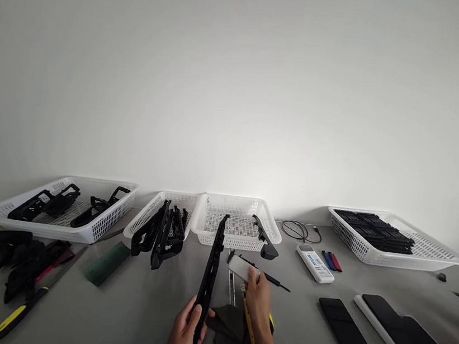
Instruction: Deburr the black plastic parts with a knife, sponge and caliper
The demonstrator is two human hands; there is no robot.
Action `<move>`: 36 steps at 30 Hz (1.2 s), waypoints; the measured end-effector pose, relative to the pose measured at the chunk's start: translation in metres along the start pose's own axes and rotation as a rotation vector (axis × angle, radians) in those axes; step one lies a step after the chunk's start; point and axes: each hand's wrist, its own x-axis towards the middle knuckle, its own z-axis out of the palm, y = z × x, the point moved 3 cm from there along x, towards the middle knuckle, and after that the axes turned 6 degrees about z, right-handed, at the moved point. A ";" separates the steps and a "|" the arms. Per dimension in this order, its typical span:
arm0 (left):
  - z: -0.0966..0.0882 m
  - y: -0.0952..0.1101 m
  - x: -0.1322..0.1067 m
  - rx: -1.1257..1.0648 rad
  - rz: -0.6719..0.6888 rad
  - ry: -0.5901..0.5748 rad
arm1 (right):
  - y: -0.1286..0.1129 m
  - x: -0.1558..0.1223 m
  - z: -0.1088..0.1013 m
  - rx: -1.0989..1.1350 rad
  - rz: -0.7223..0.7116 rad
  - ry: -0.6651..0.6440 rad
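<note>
1. The left hand is wrapped around the near end of a long black plastic frame part, which stands on edge and runs away from the person toward the middle white basket; its far tip reaches the basket's front rim.
2. The right hand is pinched on a small white flat piece just right of the frame part, above the surface.
3. The frame part looks light and stiff but thin, with open slots; by my judgement it would flex or snap if levered from one end, so a hold nearer its middle would steady it better. Its smooth moulded sides may slip in a loose grip.
4. The white piece seems light and rigid; its edges offer the surest hold.
5. Close around the hands lie a dark cloth, a yellow-handled tool partly under the right wrist, and a thin black screwdriver.
6. Open room lies left of the frame part, between it and a green pad; to the right, a white remote and black flat panels narrow the way.
</note>
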 end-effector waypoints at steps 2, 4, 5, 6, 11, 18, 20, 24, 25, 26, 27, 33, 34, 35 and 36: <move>0.000 0.002 -0.001 0.001 -0.005 0.005 | -0.010 -0.005 -0.004 0.056 -0.022 -0.042; 0.002 0.003 -0.001 0.010 -0.011 0.002 | -0.025 -0.013 0.001 0.096 -0.142 -0.167; 0.002 0.004 -0.001 0.014 -0.016 0.001 | -0.031 -0.016 0.005 0.099 -0.213 -0.212; 0.003 0.005 -0.002 0.015 -0.022 0.001 | -0.035 -0.018 0.009 0.088 -0.274 -0.245; -0.001 0.002 -0.003 0.007 -0.072 0.017 | -0.027 -0.013 0.028 -0.046 -0.430 -0.286; 0.001 -0.001 -0.001 -0.026 -0.065 0.021 | -0.024 -0.011 0.032 -0.087 -0.408 -0.336; 0.002 -0.001 -0.001 -0.042 -0.051 0.010 | -0.026 -0.011 0.031 -0.097 -0.404 -0.318; 0.002 -0.005 -0.001 -0.066 -0.059 0.020 | -0.024 -0.006 0.028 -0.121 -0.439 -0.399; 0.001 -0.006 0.000 -0.071 -0.064 0.022 | -0.022 -0.004 0.025 -0.127 -0.447 -0.410; 0.000 -0.006 0.000 -0.072 -0.068 0.023 | -0.021 0.000 0.022 -0.135 -0.449 -0.402; -0.001 -0.006 0.001 -0.070 -0.074 0.015 | -0.020 0.003 0.019 -0.147 -0.445 -0.381; -0.009 0.002 0.002 -0.026 -0.110 -0.038 | -0.016 0.009 0.005 -0.189 -0.386 -0.302; -0.009 0.003 0.002 -0.017 -0.108 -0.034 | -0.016 0.008 0.004 -0.187 -0.376 -0.286; -0.008 0.003 0.002 -0.010 -0.102 -0.030 | -0.017 0.007 0.004 -0.185 -0.367 -0.266; -0.007 0.003 0.002 -0.003 -0.098 -0.029 | -0.018 0.006 0.003 -0.182 -0.364 -0.251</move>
